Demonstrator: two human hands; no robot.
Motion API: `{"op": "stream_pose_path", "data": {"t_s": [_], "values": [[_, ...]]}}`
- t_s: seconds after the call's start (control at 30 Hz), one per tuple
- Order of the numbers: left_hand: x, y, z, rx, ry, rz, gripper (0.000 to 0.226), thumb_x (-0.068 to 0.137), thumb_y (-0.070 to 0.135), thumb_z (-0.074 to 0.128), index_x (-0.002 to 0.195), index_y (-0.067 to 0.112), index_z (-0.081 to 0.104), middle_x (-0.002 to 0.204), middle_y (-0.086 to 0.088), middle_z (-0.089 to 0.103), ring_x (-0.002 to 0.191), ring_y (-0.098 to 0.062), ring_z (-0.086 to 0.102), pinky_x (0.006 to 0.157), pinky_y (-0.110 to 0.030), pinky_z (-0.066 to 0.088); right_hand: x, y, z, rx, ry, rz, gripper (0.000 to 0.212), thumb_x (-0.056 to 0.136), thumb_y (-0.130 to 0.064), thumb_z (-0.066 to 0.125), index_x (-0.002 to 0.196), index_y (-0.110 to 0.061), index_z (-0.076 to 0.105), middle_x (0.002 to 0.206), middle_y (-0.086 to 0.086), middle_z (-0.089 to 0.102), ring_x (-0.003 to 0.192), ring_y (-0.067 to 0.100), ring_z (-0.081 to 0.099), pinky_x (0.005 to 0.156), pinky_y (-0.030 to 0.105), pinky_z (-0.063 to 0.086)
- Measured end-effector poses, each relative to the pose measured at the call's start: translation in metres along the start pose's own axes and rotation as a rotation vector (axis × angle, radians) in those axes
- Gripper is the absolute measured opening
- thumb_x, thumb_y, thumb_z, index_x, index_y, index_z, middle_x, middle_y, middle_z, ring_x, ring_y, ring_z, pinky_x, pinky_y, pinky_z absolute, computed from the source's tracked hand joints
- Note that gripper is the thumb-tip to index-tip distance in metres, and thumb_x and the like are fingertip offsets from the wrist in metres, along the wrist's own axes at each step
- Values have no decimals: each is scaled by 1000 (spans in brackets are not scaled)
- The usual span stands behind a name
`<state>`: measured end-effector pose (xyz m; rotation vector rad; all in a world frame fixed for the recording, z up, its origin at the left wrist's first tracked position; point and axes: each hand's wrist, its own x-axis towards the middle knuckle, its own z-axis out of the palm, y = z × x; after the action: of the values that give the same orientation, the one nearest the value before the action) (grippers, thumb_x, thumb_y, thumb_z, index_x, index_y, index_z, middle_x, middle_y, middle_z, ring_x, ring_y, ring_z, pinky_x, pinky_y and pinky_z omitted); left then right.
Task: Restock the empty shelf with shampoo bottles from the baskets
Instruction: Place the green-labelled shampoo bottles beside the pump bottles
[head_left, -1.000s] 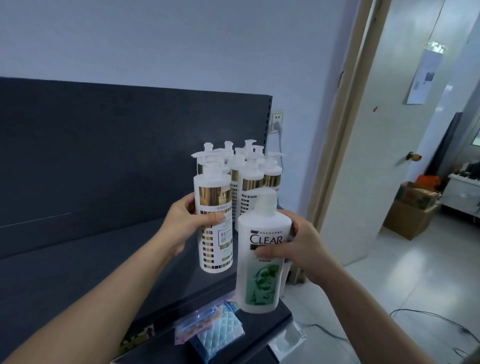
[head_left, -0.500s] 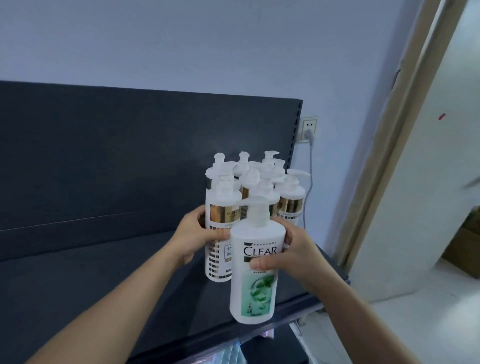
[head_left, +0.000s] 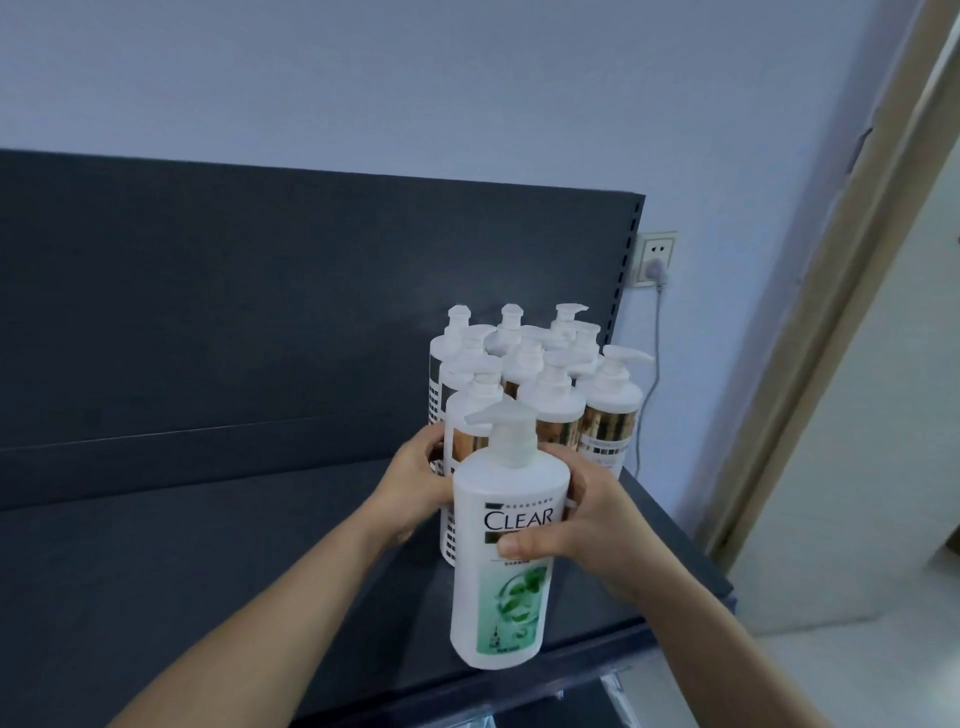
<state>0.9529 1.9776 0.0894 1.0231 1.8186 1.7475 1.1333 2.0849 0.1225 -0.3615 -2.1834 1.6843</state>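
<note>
The CLEAR shampoo bottle (head_left: 506, 571) is upright at the front edge of the dark shelf (head_left: 208, 571); contact between its base and the shelf cannot be confirmed. The right hand (head_left: 587, 525) grips it, thumb across the label, fingers curled behind. Directly behind it, the left hand (head_left: 415, 483) grips a white-and-gold pump bottle (head_left: 467, 431). Further pump bottles (head_left: 556, 384) stand grouped at the shelf's right end, near a wall socket (head_left: 655, 258).

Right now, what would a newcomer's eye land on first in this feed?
The white CLEAR bottle with the green label, front and centre, gripped by the right hand over the dark shelf near its front edge. Just behind it the left hand holds a gold-banded pump bottle, at the front of a cluster of white pump bottles packed at the shelf's right end.
</note>
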Motion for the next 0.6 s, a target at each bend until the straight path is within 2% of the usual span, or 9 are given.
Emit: {"op": "stream_pose_path", "data": {"t_s": [0.1, 0.2, 0.27, 0.33, 0.4, 0.47, 0.53, 0.6], "values": [[-2, 3, -1, 97, -15, 62, 58, 58, 41, 76, 114, 38, 60, 117, 2, 62, 106, -10, 62, 90, -33, 54, 2, 0, 8, 11, 1, -2, 80, 46, -13, 93, 120, -17, 62, 107, 10, 74, 101, 28, 71, 88, 52, 57], [-4, 7, -11, 202, -71, 111, 50, 70, 43, 71, 117, 30, 59, 117, -4, 61, 107, -17, 62, 92, -43, 53, 5, -4, 20, 0, -5, -2, 80, 46, -10, 93, 119, -19, 63, 106, 8, 75, 100, 25, 72, 87, 51, 57], [-7, 10, -27, 266, -98, 102, 45, 70, 39, 69, 112, 27, 63, 115, -7, 62, 105, -16, 63, 93, -38, 53, 9, -9, 30, 20, -12, -13, 75, 48, -4, 91, 116, -18, 65, 104, 9, 75, 99, 26, 72, 86, 51, 58], [-12, 11, -48, 307, -120, 100, 41, 73, 19, 75, 113, 20, 65, 117, -10, 62, 103, -10, 64, 90, -25, 52, 15, -14, 43, 17, -16, -28, 74, 50, -5, 91, 117, -19, 65, 104, 9, 75, 100, 27, 71, 85, 49, 58], [-19, 10, -71, 320, -173, 72, 40, 78, -8, 69, 114, 10, 65, 115, -12, 66, 99, -4, 65, 84, -18, 52, 24, -20, 58, -4, 0, -41, 70, 53, 0, 91, 115, -20, 65, 102, 5, 76, 99, 21, 71, 83, 41, 60], [-28, 11, -94, 295, -219, 27, 42, 80, -21, 58, 115, 2, 65, 113, -12, 70, 101, -7, 66, 85, -22, 54, 34, -25, 76, -13, 22, -33, 69, 55, 4, 90, 114, -21, 63, 100, 2, 76, 95, 16, 72, 81, 35, 60], [-36, 9, -116, 288, -249, -37, 52, 77, -27, 48, 111, 9, 67, 111, -8, 72, 105, -12, 67, 89, -27, 55, 46, -27, 97, -16, 61, -24, 73, 53, 1, 91, 114, -24, 61, 101, -1, 75, 95, 13, 71, 80, 33, 61], [-43, 10, -135, 293, -297, -103, 61, 73, -27, 44, 109, 18, 66, 110, -1, 73, 105, -10, 67, 89, -26, 54, 59, -26, 118, -27, 102, -40, 75, 50, -5, 93, 112, -31, 60, 102, -5, 73, 95, 11, 70, 83, 37, 60]]}}
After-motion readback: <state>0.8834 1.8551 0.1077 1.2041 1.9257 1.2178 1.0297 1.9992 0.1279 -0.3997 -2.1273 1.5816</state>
